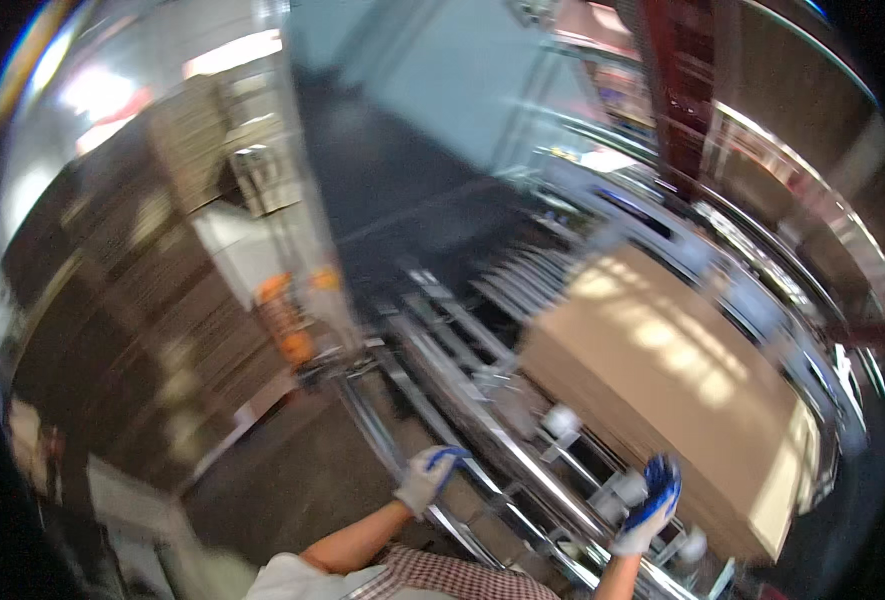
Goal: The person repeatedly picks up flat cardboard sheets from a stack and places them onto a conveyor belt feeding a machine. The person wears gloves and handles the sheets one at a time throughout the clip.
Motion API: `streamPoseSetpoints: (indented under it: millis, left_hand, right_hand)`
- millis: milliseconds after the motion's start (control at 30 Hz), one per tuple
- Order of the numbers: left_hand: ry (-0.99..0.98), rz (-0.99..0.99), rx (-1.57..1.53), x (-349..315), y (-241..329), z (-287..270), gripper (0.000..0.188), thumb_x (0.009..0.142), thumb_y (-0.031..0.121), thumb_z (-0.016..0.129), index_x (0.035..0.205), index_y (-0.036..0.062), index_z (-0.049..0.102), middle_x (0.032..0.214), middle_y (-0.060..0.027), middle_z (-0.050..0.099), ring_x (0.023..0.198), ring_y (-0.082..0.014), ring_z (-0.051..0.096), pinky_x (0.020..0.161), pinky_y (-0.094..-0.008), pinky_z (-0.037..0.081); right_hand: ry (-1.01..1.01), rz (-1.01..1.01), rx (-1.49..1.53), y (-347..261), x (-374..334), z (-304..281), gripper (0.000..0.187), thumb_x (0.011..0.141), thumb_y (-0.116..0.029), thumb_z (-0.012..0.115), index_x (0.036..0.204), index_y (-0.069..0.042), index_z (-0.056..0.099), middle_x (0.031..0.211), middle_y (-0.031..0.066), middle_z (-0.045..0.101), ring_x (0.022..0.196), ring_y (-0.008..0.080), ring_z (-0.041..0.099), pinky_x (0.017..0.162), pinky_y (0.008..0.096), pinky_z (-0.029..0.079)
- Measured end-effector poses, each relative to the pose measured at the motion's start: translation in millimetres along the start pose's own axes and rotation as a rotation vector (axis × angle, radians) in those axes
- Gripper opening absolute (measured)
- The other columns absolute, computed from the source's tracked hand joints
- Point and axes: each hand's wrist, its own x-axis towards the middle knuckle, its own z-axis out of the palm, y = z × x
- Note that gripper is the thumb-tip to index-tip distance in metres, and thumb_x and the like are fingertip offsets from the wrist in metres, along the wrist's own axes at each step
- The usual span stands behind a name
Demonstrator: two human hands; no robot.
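Both hands wear white gloves with blue on the palms and fingers. My left hand (430, 477) is over the metal rails (482, 425); its blurred fingers point right, apart from the thumb, with nothing seen in them. Whether it touches a rail I cannot tell. My right hand (650, 510) is raised beside the near side of a thick stack of brown cardboard sheets (652, 350). Its fingers stretch upward and hold nothing visible; contact with the stack is unclear. The stack lies on the machine to the right, with bright light patches on top.
A blue-grey machine beam (662, 225) runs behind the stack. White rollers (562, 420) sit between rails and stack. At left are large stacks of brown cardboard (132, 300) and an orange device (284, 320). A dark red post (677, 90) stands at the far right.
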Motion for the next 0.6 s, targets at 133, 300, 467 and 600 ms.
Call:
streamPoseSetpoints:
  millis: [133, 300, 467, 600]
  left_hand:
    - [-0.094, -0.288, 0.154, -24.9, -31.1, -62.7, 0.047, 0.088, 0.045, 0.064, 0.115, 0.0062, 0.065, 0.104, -0.0100, 0.069, 0.094, -0.0182, 0.064, 0.084, -0.0315, 0.050]
    - [0.218, -0.164, 0.270, -59.6, -47.3, -167.5, 0.041, 0.090, 0.040, 0.062, 0.115, 0.0077, 0.065, 0.106, -0.0115, 0.069, 0.096, -0.0207, 0.065, 0.087, -0.0332, 0.049]
    - [0.355, -0.132, 0.077, -78.7, -47.0, -280.9, 0.044, 0.089, 0.038, 0.063, 0.115, 0.0028, 0.063, 0.107, -0.0080, 0.068, 0.096, -0.0171, 0.062, 0.088, -0.0309, 0.048]
    - [0.598, -0.223, 0.164, -123.8, -77.4, -381.8, 0.044, 0.087, 0.039, 0.066, 0.113, 0.0034, 0.063, 0.108, -0.0109, 0.068, 0.098, -0.0200, 0.063, 0.088, -0.0316, 0.049]
  right_hand:
    - [-0.178, 0.225, -0.015, 33.5, -51.4, 99.3, 0.043, 0.098, -0.030, 0.046, 0.125, 0.002, 0.055, 0.121, 0.0154, 0.060, 0.108, 0.0273, 0.058, 0.096, 0.0414, 0.044]
    - [-0.684, 0.370, -0.255, -39.9, -129.5, 238.9, 0.039, 0.100, -0.025, 0.039, 0.123, 0.002, 0.057, 0.117, 0.0136, 0.062, 0.107, 0.0230, 0.057, 0.095, 0.0367, 0.045]
    - [-0.921, 0.498, 0.053, 40.3, -205.9, 327.4, 0.043, 0.095, -0.034, 0.050, 0.125, -0.003, 0.057, 0.116, 0.0148, 0.062, 0.104, 0.0277, 0.059, 0.088, 0.0384, 0.048]
    - [-1.101, 0.622, 0.122, 83.4, -292.3, 413.2, 0.043, 0.099, -0.033, 0.045, 0.121, 0.001, 0.058, 0.104, 0.0135, 0.065, 0.093, 0.0249, 0.063, 0.088, 0.0385, 0.050]
